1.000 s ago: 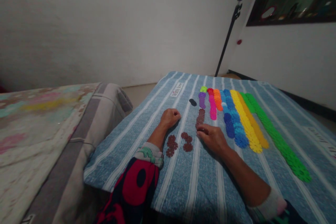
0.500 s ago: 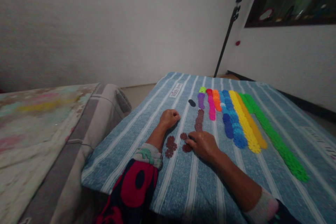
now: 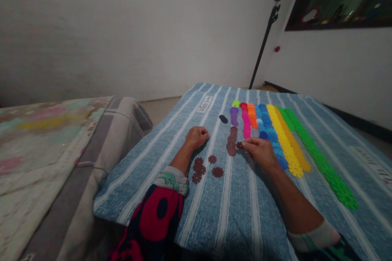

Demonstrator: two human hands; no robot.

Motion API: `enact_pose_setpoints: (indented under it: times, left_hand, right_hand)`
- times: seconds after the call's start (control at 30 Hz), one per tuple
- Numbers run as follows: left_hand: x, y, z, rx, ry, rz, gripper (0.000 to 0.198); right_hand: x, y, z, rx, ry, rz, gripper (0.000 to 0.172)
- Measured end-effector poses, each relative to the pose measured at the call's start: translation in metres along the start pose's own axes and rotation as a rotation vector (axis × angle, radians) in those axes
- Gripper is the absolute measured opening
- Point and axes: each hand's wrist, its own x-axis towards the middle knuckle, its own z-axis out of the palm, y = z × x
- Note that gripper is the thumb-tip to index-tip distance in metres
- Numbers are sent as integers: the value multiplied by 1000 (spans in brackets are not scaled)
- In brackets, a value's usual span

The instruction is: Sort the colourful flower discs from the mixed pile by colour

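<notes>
My right hand pinches a brown notched plastic disc between thumb and fingertips, just right of the near end of the row of overlapping brown discs. My left hand rests curled closed on the striped cloth, and what its fingers hold, if anything, is hidden. Near my left wrist lies a small pile of brown discs. Two brown spots lie between the pile and the row: a single disc and, nearer me, another brown disc.
Rows of purple, pink, orange, blue, yellow and green discs run along the table to the right. Black discs lie beyond my left hand. A covered surface stands left.
My right hand has moved right and away from me, from the loose brown discs to beside the brown row, carrying one disc. My left hand has stayed put.
</notes>
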Motion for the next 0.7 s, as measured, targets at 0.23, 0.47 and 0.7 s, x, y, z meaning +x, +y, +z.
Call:
enact_pose_setpoints:
  times: [0.23, 0.47, 0.7]
  left_hand:
    - [-1, 0, -1, 6, 4, 3, 19]
    - [0, -2, 1, 4, -5, 8, 19]
    - [2, -5, 3, -5, 1, 15, 18]
  right_hand:
    - [-9, -7, 13, -212, -65, -136, 22]
    - [-10, -2, 21, -339, -94, -175, 23]
    - [-11, -2, 20, -421, -18, -178, 24]
